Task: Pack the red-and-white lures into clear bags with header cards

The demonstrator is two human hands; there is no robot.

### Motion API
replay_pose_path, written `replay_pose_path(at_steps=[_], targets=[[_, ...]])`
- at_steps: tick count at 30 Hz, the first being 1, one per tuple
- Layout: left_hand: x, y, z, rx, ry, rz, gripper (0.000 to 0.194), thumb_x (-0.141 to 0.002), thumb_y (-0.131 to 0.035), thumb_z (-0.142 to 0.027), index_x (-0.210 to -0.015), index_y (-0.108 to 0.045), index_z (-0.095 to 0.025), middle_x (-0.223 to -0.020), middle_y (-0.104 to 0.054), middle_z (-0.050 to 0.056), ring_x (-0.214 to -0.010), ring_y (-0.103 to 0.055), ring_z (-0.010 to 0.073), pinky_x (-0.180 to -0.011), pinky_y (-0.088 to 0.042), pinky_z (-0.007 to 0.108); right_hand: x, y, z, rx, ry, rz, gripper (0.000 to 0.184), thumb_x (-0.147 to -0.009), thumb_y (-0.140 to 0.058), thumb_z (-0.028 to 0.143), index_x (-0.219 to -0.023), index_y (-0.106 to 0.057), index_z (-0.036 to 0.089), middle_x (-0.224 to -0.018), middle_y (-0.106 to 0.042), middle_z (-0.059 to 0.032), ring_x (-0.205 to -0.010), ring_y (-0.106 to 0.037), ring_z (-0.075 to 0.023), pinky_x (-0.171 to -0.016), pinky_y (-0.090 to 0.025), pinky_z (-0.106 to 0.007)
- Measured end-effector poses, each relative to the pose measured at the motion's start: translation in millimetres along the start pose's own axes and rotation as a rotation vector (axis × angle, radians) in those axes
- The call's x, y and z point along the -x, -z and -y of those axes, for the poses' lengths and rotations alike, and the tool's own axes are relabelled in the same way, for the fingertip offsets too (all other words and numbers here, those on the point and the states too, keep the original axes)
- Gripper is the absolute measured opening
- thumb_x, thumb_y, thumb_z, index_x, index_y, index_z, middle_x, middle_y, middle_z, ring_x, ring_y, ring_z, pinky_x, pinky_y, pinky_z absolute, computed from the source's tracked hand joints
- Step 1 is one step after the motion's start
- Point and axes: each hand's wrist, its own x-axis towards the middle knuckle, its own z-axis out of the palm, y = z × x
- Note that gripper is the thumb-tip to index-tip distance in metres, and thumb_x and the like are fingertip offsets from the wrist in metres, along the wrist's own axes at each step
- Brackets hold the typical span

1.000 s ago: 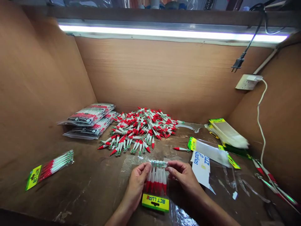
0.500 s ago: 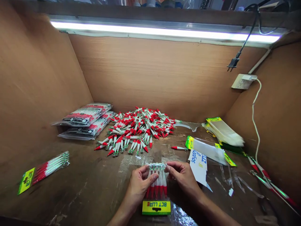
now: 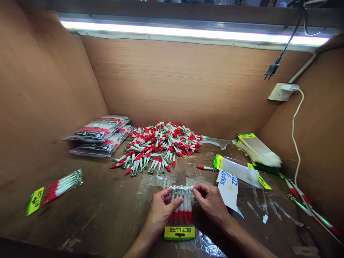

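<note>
Plywood walls [image 3: 172, 82]: three; left, back and right, enclosing the work area.
Desk [image 3: 107, 215]: one, brown and scuffed, bearing everything below except the lamp, the plug and the outlet.
Lamp [image 3: 188, 34]: one lit tube, across the top of the back wall.
Lure pile [image 3: 163, 141]: one heap of red-and-white lures, at the rear centre; they overlap too much to count.
Filled bags [image 3: 99, 134]: a stack at the left rear, at least two; overlap hides the exact number.
My left hand [image 3: 162, 208]: one, closed on the upper left of the held packet, its thumb lying across the front and covering part of the lures.
My right hand [image 3: 211, 202]: one, thumb and fingers pinching the packet's upper right corner.
Clear bags [image 3: 259, 150]: a stack at the right rear, number not readable.
Held packet [image 3: 179, 215]: one, between my hands at the front centre, its yellow card toward me; five lures discernible inside.
Left packet [image 3: 55, 191]: one, apart on my left.
Paper sheet [image 3: 228, 190]: one, blue handwriting, right of my right hand, partly under a clear bag.
Outlet [image 3: 282, 92]: one, with a white cable.
Black plug [image 3: 272, 70]: one, hanging.
Single lure [image 3: 205, 167]: one, right of the pile.
</note>
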Motion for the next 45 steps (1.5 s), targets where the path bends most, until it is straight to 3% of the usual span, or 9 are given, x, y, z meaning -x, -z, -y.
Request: replay_pose_path(at_steps=[4, 11, 16, 22, 33, 37, 39, 41, 45], targets=[[0.4, -0.9, -2.0, 0.055, -0.003, -0.018, 0.041, -0.074, -0.084, -0.041, -0.099, -0.073, -0.011, -0.09, -0.077, 0.012, -0.078, -0.072, 0.0253, -0.069, -0.054, 0.028, -2.5, -0.1, -5.0, -0.149, -0.08, 0.075, 0.036, -0.093, -0.058, 0.049, -0.079, -0.07, 0.018, -0.069, -0.065, -0.0018, -0.062, -0.056, -0.0159, -0.058, -0.041, -0.025], [-2.4, -4.9, -5.3, 0.24, 0.003, -0.014, 0.049, -0.07, -0.088, -0.04, -0.105, -0.069, -0.011, -0.088, -0.077, 0.011, -0.077, -0.072, 0.0256, -0.073, -0.056, 0.032, -3.3, -7.8, -15.4, -0.453, -0.211, 0.436, 0.054, -0.086, -0.058, 0.069, -0.078, -0.064, 0.016, -0.061, -0.056, 0.0007, -0.052, -0.049, -0.0111, -0.05, -0.037, -0.021], [-4.4, -1.7, -8.0, 0.299, 0.049, -0.111, 0.056, -0.077, -0.077, -0.058, -0.107, -0.072, -0.01, -0.079, -0.073, 0.007, -0.066, -0.067, 0.0188, -0.064, -0.055, 0.028, -2.9, -8.9, -16.5, -0.469, -0.206, 0.346, 0.046, -0.082, -0.071, 0.058, -0.068, -0.059, 0.016, -0.059, -0.052, 0.0026, -0.053, -0.043, -0.0097, -0.052, -0.033, -0.022], [-6.9, 3.1, -20.3, 0.275, 0.049, -0.228, 0.053, -0.071, -0.082, -0.054, -0.105, -0.076, -0.013, -0.085, -0.072, 0.008, -0.073, -0.068, 0.0193, -0.065, -0.056, 0.027, -1.6, -8.7, -16.8, -0.426, -0.181, 0.33, 0.041, -0.084, -0.07, 0.052, -0.067, -0.06, 0.016, -0.062, -0.053, 0.0017, -0.057, -0.044, -0.0116, -0.054, -0.033, -0.023], [-6.6, 0.0, -20.2, 0.322, -0.022, -0.267, 0.041, -0.077, -0.08, -0.05, -0.096, -0.076, -0.014, -0.077, -0.071, 0.005, -0.064, -0.063, 0.0133, -0.06, -0.051, 0.021, 4.3, -9.0, -5.3, -0.402, -0.137, 0.275, 0.041, -0.087, -0.066, 0.051, -0.066, -0.058, 0.016, -0.065, -0.051, 0.0009, -0.062, -0.042, -0.013, -0.057, -0.033, -0.024], [-2.5, -3.9, -19.8, 0.353, 0.018, -0.03, 0.067, -0.071, -0.084, -0.054, -0.125, -0.068, -0.017, -0.101, -0.074, 0.015, -0.083, -0.071, 0.0236, -0.072, -0.057, 0.031, 0.8, -9.5, -10.4, -0.422, -0.15, 0.229, 0.042, -0.087, -0.065, 0.053, -0.069, -0.064, 0.016, -0.065, -0.055, -0.0006, -0.062, -0.048, -0.0143, -0.056, -0.037, -0.024], [0.9, -3.1, -18.8, 0.27, -0.001, 0.134, 0.065, -0.071, -0.085, -0.05, -0.123, -0.069, -0.013, -0.103, -0.075, 0.017, -0.088, -0.072, 0.0277, -0.076, -0.057, 0.034, -0.8, -7.4, -11.0, -0.407, -0.144, 0.212, 0.039, -0.088, -0.065, 0.053, -0.078, -0.07, 0.015, -0.071, -0.063, -0.0034, -0.065, -0.056, -0.0176, -0.059, -0.043, -0.026], [4.2, 5.1, -18.4, 0.185, -0.032, 0.15, 0.053, -0.078, -0.08, -0.047, -0.116, -0.072, -0.011, -0.102, -0.076, 0.017, -0.086, -0.072, 0.0283, -0.076, -0.057, 0.034, 0.6, -2.4, -8.7, -0.327, -0.084, 0.106, 0.035, -0.091, -0.063, 0.049, -0.106, -0.072, 0.018, -0.095, -0.071, -0.0084, -0.082, -0.064, -0.0236, -0.068, -0.051, -0.031], [11.1, 59.4, -21.9, 0.001, -0.131, -0.141, 0.048, -0.081, -0.076, -0.045, -0.116, -0.071, -0.012, -0.106, -0.076, 0.014, -0.09, -0.073, 0.0289, -0.079, -0.058, 0.034, 13.1, 12.9, -2.2, 0.127, 0.414, -0.183, 0.069, -0.087, -0.071, 0.03, -0.149, -0.042, 0.032, -0.146, -0.051, -0.0099, -0.125, -0.055, -0.0326, -0.102, -0.048, -0.046]])
